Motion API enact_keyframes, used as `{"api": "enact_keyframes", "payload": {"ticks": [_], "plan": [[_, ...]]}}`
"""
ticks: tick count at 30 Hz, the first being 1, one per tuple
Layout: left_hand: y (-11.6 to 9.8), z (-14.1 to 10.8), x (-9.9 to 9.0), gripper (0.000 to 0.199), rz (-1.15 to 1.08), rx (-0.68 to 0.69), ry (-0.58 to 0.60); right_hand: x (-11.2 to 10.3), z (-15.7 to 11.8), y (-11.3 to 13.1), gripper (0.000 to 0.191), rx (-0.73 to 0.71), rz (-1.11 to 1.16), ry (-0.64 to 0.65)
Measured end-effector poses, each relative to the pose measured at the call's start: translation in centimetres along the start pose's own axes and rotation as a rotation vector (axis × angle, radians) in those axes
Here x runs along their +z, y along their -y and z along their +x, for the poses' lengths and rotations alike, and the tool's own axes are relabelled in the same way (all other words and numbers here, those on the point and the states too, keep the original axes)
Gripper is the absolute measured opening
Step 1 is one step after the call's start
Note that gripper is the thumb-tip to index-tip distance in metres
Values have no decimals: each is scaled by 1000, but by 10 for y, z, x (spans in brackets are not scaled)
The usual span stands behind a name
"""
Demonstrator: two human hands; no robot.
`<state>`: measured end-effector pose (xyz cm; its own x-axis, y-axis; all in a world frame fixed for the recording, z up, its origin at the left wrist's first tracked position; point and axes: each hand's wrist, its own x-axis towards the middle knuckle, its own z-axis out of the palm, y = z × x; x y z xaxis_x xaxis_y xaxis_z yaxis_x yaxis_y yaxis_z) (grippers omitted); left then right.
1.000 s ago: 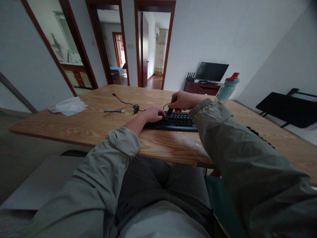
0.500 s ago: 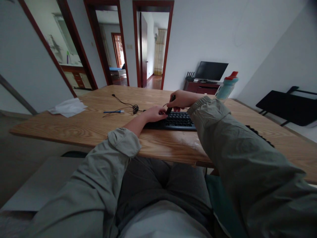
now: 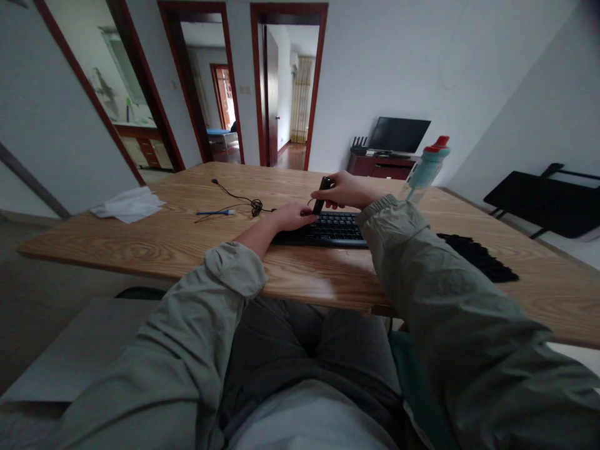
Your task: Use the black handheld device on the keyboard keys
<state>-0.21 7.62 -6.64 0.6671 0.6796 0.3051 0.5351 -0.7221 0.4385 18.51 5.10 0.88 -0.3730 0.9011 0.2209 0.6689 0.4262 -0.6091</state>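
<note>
A black keyboard (image 3: 336, 230) lies on the wooden table in front of me. My right hand (image 3: 344, 189) is closed around a short black stick-like tool (image 3: 321, 196), held nearly upright over the keyboard. Its exact kind does not show. My left hand (image 3: 293, 216) lies over the left part of the keyboard, fingers curled in by the tool's lower end. Whatever is between those fingers is hidden. From the keyboard's back edge, a thin black cable (image 3: 255, 206) runs off in a small bundle to the left.
A blue brush-like tool (image 3: 215, 212) and crumpled white tissue (image 3: 129, 205) lie left on the table (image 3: 197, 247). To the right are a bottle with a red lid (image 3: 425, 169) and a pile of small black pieces (image 3: 480, 256), partly behind my right sleeve.
My right hand has shifted slightly, and the black tool stands a little higher. The right forearm has moved inward, uncovering more of the black pile. My left hand has stayed nearly still.
</note>
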Motion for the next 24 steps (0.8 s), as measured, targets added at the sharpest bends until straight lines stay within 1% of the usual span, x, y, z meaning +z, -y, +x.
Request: {"api": "enact_keyframes", "payload": {"ticks": [2, 4, 6, 8, 11, 16, 21, 24], "plan": [[0, 0, 1, 33, 1, -37, 28, 15, -4, -10, 41, -115, 84, -127], [-1, 0, 2, 34, 4, -63, 53, 30, -7, -20, 46, -186, 79, -278], [-1, 2, 4, 34, 9, -68, 64, 42, -9, -26, 49, -198, -5, -400], [-2, 4, 5, 34, 16, -54, 69, 49, -11, -29, 51, -198, -91, -456], [-2, 5, 5, 34, 30, -27, 75, 51, -13, -29, 52, -210, -141, -459], [1, 5, 5, 35, 17, -26, 77, 53, -14, -32, 50, -204, -150, -415], [3, 3, 7, 36, -15, -40, 46, 58, -13, -36, 49, -166, -113, -374], [3, 4, 8, 32, -24, -31, 9, 60, -12, -38, 48, -161, -97, -365]]}}
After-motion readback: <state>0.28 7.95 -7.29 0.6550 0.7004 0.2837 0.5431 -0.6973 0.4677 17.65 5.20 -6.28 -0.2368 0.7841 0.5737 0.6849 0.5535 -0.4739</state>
